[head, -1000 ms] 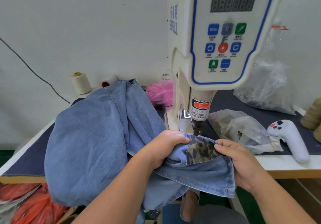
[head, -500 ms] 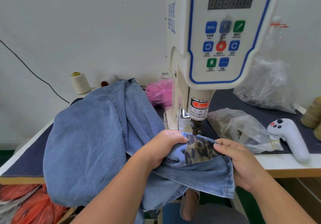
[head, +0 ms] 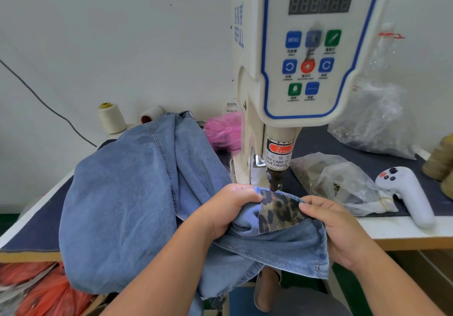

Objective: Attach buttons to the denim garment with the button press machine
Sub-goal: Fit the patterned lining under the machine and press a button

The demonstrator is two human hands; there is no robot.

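A light blue denim garment (head: 127, 200) is heaped over the table's left side. Its near edge carries a leopard-print patch (head: 279, 214) that lies just under the press head (head: 274, 183) of the white button press machine (head: 306, 53). A red laser dot shows on the patch's top. My left hand (head: 228, 207) grips the denim at the patch's left edge. My right hand (head: 335, 227) pinches the patch's right edge with thumb on top. No button is visible.
A clear bag of small parts (head: 340, 180) lies right of the press, then a white handheld controller (head: 409, 193). A bigger plastic bag (head: 372, 121), a pink bag (head: 223, 129) and thread cones (head: 110, 118) stand behind. Orange bags (head: 46, 291) sit under the table.
The view has risen slightly; both hands keep the same hold on the fabric. The red laser dot now shows on the patch under the press head.
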